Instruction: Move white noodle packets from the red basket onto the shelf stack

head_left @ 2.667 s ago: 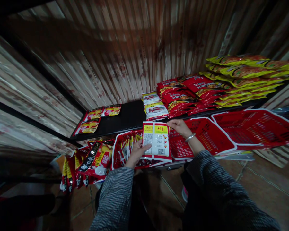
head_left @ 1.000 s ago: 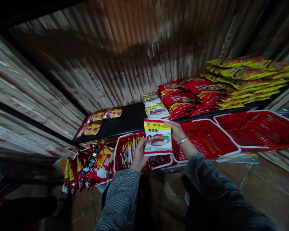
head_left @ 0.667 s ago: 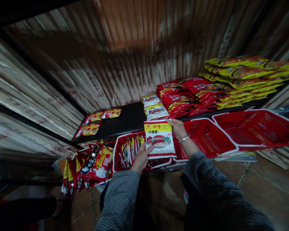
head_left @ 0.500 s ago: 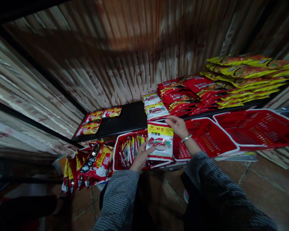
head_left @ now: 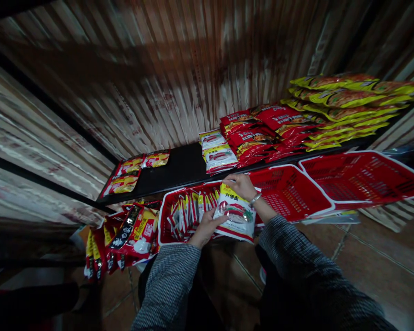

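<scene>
A white and yellow instant noodle packet (head_left: 237,214) is held between my two hands, tilted, in front of the shelf. My left hand (head_left: 207,228) grips its left edge with the thumb over the front. At the packet's top, my right hand (head_left: 243,187) pinches the upper edge; a silver bangle is on that wrist. Just left of the packet, a red basket (head_left: 161,219) with a white rim holds several similar packets standing on edge. On the shelf above lie white and yellow noodle packets (head_left: 220,157) in a small stack.
Red noodle packets (head_left: 257,138) and a tall pile of yellow ones (head_left: 348,110) fill the right part of the black shelf (head_left: 182,165). A few red-yellow packets (head_left: 124,181) lie at its left end. Two red baskets (head_left: 369,179) stand at right; red-black packets (head_left: 134,234) fill a container at left.
The noodle packet has turned from upright to tilted and moved slightly right and down, still in both hands. My right hand has shifted left and down along its top. The view has shifted a little.
</scene>
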The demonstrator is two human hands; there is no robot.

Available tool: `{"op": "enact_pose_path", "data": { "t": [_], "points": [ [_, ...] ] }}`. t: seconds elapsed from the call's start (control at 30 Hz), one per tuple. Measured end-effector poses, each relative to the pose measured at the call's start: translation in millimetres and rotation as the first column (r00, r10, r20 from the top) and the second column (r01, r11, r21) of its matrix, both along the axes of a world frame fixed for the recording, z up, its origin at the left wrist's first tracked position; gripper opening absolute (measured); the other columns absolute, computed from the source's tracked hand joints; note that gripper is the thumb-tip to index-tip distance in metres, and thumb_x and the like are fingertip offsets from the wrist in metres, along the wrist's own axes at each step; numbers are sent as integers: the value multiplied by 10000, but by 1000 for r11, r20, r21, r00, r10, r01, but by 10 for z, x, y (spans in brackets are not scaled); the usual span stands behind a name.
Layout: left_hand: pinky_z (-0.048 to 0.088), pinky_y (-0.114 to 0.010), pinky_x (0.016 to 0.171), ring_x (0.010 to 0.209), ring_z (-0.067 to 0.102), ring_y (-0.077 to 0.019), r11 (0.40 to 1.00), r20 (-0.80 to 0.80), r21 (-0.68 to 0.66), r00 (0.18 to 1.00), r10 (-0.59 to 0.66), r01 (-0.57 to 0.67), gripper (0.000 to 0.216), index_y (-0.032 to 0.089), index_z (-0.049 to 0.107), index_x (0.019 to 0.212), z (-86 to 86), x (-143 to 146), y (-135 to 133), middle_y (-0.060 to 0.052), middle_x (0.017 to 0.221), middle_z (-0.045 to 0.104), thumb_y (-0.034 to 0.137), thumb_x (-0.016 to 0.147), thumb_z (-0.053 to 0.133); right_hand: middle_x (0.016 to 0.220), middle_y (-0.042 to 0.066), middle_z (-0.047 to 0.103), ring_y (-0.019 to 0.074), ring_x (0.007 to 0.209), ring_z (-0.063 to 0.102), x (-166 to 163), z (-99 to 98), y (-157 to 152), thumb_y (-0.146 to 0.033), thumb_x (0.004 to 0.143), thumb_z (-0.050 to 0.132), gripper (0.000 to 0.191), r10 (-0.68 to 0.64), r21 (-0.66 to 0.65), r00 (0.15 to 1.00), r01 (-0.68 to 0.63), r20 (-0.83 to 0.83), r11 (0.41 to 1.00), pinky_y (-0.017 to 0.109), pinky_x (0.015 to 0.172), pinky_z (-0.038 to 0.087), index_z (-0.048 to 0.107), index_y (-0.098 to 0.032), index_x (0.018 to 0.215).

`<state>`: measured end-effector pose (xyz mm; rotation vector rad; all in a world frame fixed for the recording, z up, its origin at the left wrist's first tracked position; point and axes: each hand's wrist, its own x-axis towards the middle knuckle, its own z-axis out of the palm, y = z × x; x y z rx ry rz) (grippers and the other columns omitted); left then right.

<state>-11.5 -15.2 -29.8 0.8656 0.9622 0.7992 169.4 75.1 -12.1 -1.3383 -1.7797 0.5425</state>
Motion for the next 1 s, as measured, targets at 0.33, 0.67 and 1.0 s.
{"op": "enact_pose_path", "data": {
  "t": [0.33,0.67,1.0],
  "points": [
    [499,-414,905,908,688,-258,933,148,-40,921,361,-359,640,176,645,1080,185,-150,190,-66,912,737,284,489,868,877,85,734,226,816,670,145,-60,10,-585,691,654,464,-222,-227,795,109,-564,968,372,765,521,694,-179,912],
    [492,-419,934,974,672,-256,930,183,-39,912,366,-366,658,194,619,1144,163,-132,213,-62,992,726,257,532,851,732,31,740,230,745,688,-92,-74,-50,-495,506,824,380,-243,-398,506,-225,-828,889,356,708,541,728,-195,719],
    [486,-425,943,999,667,-271,916,195,-52,896,399,-397,654,177,593,1124,244,-156,221,-81,971,731,260,530,854,778,46,753,190,704,694,-130,-12,-86,-440,584,810,351,-180,-418,517,-392,-837,819,313,681,557,735,-178,803]
  ]
}}
